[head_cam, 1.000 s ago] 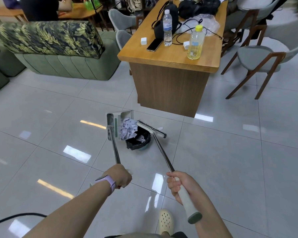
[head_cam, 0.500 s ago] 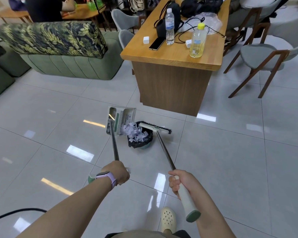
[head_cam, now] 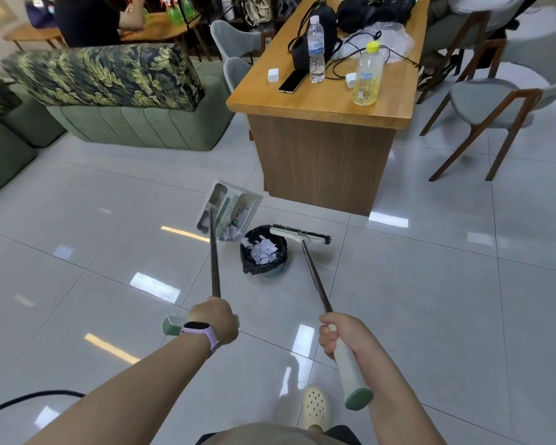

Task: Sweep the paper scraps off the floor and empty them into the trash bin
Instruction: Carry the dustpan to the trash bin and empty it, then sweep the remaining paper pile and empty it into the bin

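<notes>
Trash bin [head_cam: 272, 269] near wooden table [head_cam: 321, 117]; chairs [head_cam: 491, 107] right.

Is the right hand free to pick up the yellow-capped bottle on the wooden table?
Probably not as things stand: the right hand grips the white broom handle, and the yellow-capped bottle stands far off on the wooden table, beyond the black-lined trash bin.

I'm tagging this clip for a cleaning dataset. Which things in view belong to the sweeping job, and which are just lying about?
Part of the job:
dustpan, held by the left hand
broom, held by the right hand
paper scraps
trash bin

Just lying about:
water bottle
yellow-capped bottle
phone
wooden table
sofa
</notes>
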A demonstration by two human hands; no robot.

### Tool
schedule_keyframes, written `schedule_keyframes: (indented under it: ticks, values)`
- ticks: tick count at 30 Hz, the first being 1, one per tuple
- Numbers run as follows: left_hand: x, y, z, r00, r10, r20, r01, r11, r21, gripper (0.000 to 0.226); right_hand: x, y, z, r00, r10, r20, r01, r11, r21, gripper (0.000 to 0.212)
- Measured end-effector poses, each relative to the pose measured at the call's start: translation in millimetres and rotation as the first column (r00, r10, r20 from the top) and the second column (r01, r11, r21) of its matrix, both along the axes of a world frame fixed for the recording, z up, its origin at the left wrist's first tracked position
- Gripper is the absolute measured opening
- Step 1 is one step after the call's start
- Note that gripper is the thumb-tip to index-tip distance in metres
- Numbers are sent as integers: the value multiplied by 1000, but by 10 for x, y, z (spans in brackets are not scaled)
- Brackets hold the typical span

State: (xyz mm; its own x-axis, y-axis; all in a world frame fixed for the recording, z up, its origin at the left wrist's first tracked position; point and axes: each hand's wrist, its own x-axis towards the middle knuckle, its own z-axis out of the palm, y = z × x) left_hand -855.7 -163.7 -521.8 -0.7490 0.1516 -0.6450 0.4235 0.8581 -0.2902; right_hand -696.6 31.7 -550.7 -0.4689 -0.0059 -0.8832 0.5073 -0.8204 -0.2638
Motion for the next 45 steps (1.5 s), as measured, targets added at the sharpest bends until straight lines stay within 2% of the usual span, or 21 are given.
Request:
schedule_keyframes:
  ticks: [5, 12, 16, 22, 26, 31, 35, 38, 42, 45]
  values:
    - [115, -126, -85, 996, -37, -86, 39, 999, 21, 36, 14, 29, -12, 1000, -1, -8, 0, 1000, -19, 26]
    - [280, -89, -90, 1000, 13, 0, -12, 997, -80, 46, 70, 34, 16, 999, 22, -31, -23, 998, -60, 27]
    - [341, -77, -96, 999, 31, -26, -32, 998, -62, 41, 125, 7, -55, 1000, 9, -26, -10, 998, -59, 24]
    - [355, -85, -137, 997, 41, -65, -42, 999, -8, 36, 191, -79, -73, 998, 51, -19, -51, 998, 26, 19]
    - [398, -96, -134, 998, 12, -68, -12, 1000, -4, 32, 221, -171, -46, 983, 181, -3, -176, 962, 210, 18]
    - [605, -174, -162, 977, 199, -77, -190, 976, 111, 34, 298, -320, -2, 919, 383, 87, -373, 779, 505, 8]
    - [749, -215, -150, 965, 254, -63, -239, 954, 182, 35, 345, -338, 59, 815, 527, 241, -532, 518, 670, 22]
    - [916, -222, -134, 946, 325, -9, -314, 920, 233, 34, 348, -257, 117, 764, 565, 310, -577, 387, 719, 27]
    - [1041, -170, -132, 909, 412, 66, -413, 861, 296, 33, 277, -65, 261, 735, 594, 327, -604, 354, 714, 27]
    - [920, -26, -93, 890, 438, 124, -455, 852, 261, 18, 175, 223, 340, 641, 656, 397, -656, 201, 727, 25]
